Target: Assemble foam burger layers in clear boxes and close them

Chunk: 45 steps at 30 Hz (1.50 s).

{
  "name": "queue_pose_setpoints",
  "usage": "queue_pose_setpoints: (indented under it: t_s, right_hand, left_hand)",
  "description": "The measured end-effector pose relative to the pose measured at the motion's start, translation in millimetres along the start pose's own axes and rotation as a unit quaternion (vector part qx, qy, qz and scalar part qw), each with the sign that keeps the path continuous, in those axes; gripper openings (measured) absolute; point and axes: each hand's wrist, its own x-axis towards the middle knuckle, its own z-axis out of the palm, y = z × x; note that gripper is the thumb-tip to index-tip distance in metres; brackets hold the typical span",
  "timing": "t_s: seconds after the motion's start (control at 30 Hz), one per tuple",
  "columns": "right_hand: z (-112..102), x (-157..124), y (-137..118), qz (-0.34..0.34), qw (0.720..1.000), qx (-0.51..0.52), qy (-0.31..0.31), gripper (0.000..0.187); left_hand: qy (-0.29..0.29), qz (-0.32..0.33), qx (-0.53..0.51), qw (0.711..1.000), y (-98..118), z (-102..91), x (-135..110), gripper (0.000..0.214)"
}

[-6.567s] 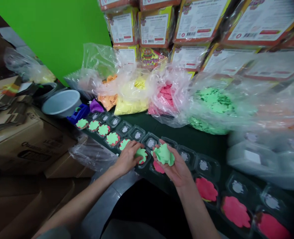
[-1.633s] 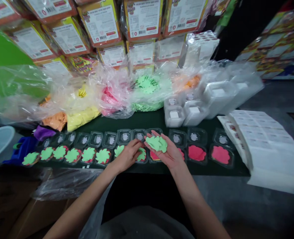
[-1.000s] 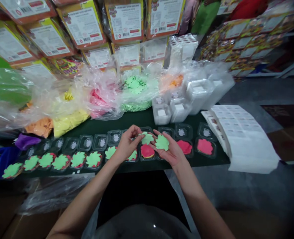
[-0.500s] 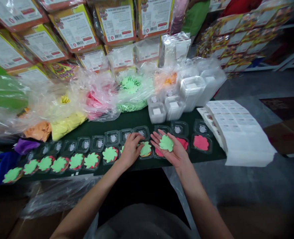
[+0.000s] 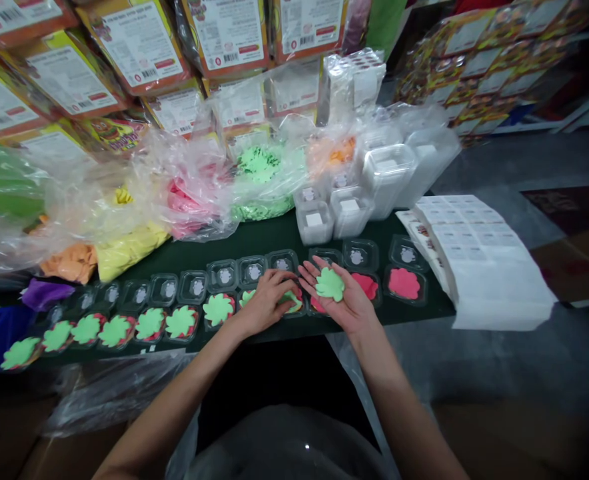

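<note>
Palm up, my right hand [image 5: 347, 307] carries a light green flower-shaped cut-out [image 5: 330, 285] with its fingers spread. My left hand [image 5: 263, 303] is bent over a clear hinged container, its fingertips at another green flower-shaped cut-out [image 5: 290, 301] that looks slightly bent. The fingers partly cover that piece. To the left runs a row of open containers with green flowers on top of pink or red ones, such as this green flower [image 5: 218, 309]. On the right, a pink flower-shaped cut-out [image 5: 403, 284] lies in a container; others sit partly behind my right hand.
Plastic bags of green pieces [image 5: 259, 165], pink pieces [image 5: 184, 207] and yellow pieces [image 5: 132, 253] line the back of the dark table [image 5: 262, 238]. Stacked clear containers [image 5: 387, 170] stand behind my right hand. Label sheets [image 5: 479, 260] hang over the right end. Packaged boxes [image 5: 229, 37] rise behind.
My left hand has lowered slightly over the container, and the green cut-out under its fingers now looks bent. My right hand has barely moved. The view has shifted slightly.
</note>
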Motion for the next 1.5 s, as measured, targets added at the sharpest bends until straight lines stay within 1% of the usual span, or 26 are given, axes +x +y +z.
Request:
queue_pose_setpoints:
  t_s: [0.13, 0.2, 0.23, 0.3, 0.37, 0.43, 0.53, 0.57, 0.63, 0.7, 0.73, 0.77, 0.8, 0.83, 0.93, 1.0, 1.07, 1.13, 1.2, 1.27, 1.3, 1.37, 1.43, 1.47, 1.5]
  right_hand:
    - [-0.4, -1.6, 0.4, 0.005, 1.000, -0.002, -0.007, 0.029]
    - [0.1, -1.7, 1.0, 0.009, 1.000, -0.003, -0.008, 0.029]
    - [0.5, -1.6, 1.3, 0.009, 1.000, -0.002, -0.007, 0.029]
    - [1.4, -1.4, 1.6, 0.006, 1.000, -0.001, -0.002, 0.029]
    - [2.0, -1.3, 1.4, 0.004, 1.000, 0.001, 0.001, 0.029]
    - [2.1, -1.2, 1.0, 0.006, 1.000, 0.002, 0.001, 0.030]
    - [1.8, -0.1, 1.2, 0.009, 1.000, 0.010, -0.008, 0.033]
    - [2.0, 0.6, 1.6, 0.012, 1.000, 0.014, -0.014, 0.036]
    - [2.9, 2.9, 2.4, 0.017, 0.999, 0.021, -0.030, 0.040]
    - [4.3, 5.8, 2.6, 0.027, 0.998, 0.031, -0.048, 0.044]
    - [4.9, 7.2, 2.1, 0.034, 0.997, 0.038, -0.053, 0.045]
    - [5.1, 8.5, 1.0, 0.042, 0.997, 0.046, -0.054, 0.046]
    - [5.0, 9.4, -0.7, 0.048, 0.996, 0.053, -0.050, 0.047]
    - [4.3, 9.8, -3.2, 0.052, 0.996, 0.059, -0.042, 0.047]
    - [-0.6, 7.0, -13.5, 0.034, 0.998, 0.060, -0.010, 0.049]
    - [-5.3, 2.0, -20.7, 0.008, 0.999, 0.050, -0.002, 0.049]
    - [-10.5, -4.3, -26.5, -0.012, 1.000, 0.024, -0.007, 0.045]
    - [-16.7, -10.8, -30.6, -0.026, 1.000, -0.014, -0.007, 0.035]
    - [-24.0, -16.7, -34.3, -0.046, 0.998, -0.051, 0.011, 0.027]
    - [-31.9, -22.2, -38.8, -0.083, 0.994, -0.063, 0.039, 0.023]
    - [-35.6, -24.7, -41.4, -0.107, 0.991, -0.063, 0.051, 0.022]
    - [-41.1, -29.5, -46.8, -0.155, 0.985, -0.056, 0.061, 0.021]
    - [-43.3, -33.3, -51.0, -0.183, 0.980, -0.050, 0.053, 0.021]
    - [-43.2, -34.5, -52.1, -0.187, 0.980, -0.049, 0.048, 0.022]
    - [-42.5, -35.3, -52.6, -0.187, 0.980, -0.048, 0.043, 0.023]
  left_hand:
    - [-0.026, -0.021, -0.060, 0.998, -2.1, -9.5, -0.2, 0.009]
    - [-0.039, -0.028, -0.050, 0.998, -3.0, -9.7, 2.3, 0.010]
    - [-0.039, -0.030, -0.029, 0.998, -3.1, -8.3, 3.9, 0.011]
    - [-0.020, -0.031, 0.036, 0.999, -2.2, -3.5, 6.2, 0.013]
    - [0.015, -0.033, 0.092, 0.995, 0.2, 2.4, 5.4, 0.022]
    - [0.033, -0.028, 0.101, 0.994, 3.2, 7.4, 1.0, 0.028]
    - [0.017, -0.013, 0.061, 0.998, 8.1, 9.6, -5.8, 0.018]
    - [0.023, -0.012, 0.045, 0.999, 10.1, 8.6, -5.8, 0.015]
    - [0.074, -0.019, 0.014, 0.997, 15.6, 4.4, 0.3, 0.015]
    - [0.138, -0.022, -0.003, 0.990, 22.9, -0.4, 14.4, 0.018]
    - [0.158, -0.018, -0.003, 0.987, 26.9, -2.2, 23.5, 0.021]
    - [0.162, -0.011, -0.001, 0.987, 30.9, -3.1, 33.2, 0.026]
    - [0.153, -0.001, -0.002, 0.988, 34.7, -3.1, 42.7, 0.030]
    - [0.138, 0.007, -0.011, 0.990, 38.3, -2.3, 51.4, 0.030]
    - [0.090, 0.020, -0.097, 0.991, 46.5, 3.8, 69.4, 0.008]
    - [0.095, 0.003, -0.178, 0.979, 49.3, 8.9, 75.0, 0.003]
    - [0.126, -0.035, -0.234, 0.963, 49.1, 13.5, 77.7, 0.005]
    - [0.157, -0.078, -0.267, 0.948, 46.3, 17.1, 78.6, 0.010]
    - [0.168, -0.105, -0.301, 0.933, 42.3, 20.1, 77.6, 0.014]
    - [0.163, -0.118, -0.327, 0.923, 38.7, 23.2, 74.2, 0.017]
    - [0.149, -0.122, -0.329, 0.925, 37.5, 25.1, 71.7, 0.018]
    - [0.094, -0.124, -0.305, 0.939, 36.3, 29.7, 66.0, 0.016]
    - [0.030, -0.110, -0.237, 0.965, 36.5, 34.4, 60.9, 0.014]
    - [0.011, -0.095, -0.187, 0.978, 36.7, 36.4, 59.2, 0.013]
    - [0.007, -0.077, -0.129, 0.989, 36.9, 38.2, 58.0, 0.013]
